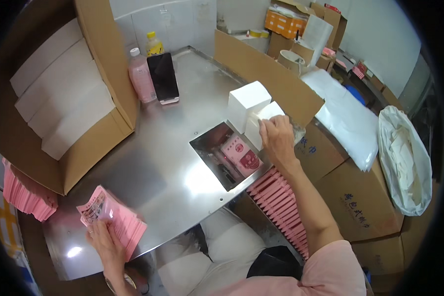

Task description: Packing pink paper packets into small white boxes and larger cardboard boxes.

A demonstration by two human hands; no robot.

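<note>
My left hand (pixel 105 240) lies on a stack of pink printed plastic pouches (pixel 128 223) at the table's near left, its fingers stretched out over the top one. Over on the right, my right hand (pixel 278 135) has its fingers bent and closed at a white block of tissues (pixel 253 129). A second, similar white block (pixel 245 101) stands close behind it. Beside them, a rectangular opening in the metal tabletop (pixel 172 148) holds a pink printed packet (pixel 242 155). My right thumb is partly hidden.
A carton of white blocks (pixel 126 106) stands at left, with more pink pouches (pixel 27 195) below. A phone (pixel 163 78) leans by a pink bottle (pixel 142 81). A cardboard flap (pixel 261 69) borders the far right. Pink packets (pixel 281 209) line up below the table edge.
</note>
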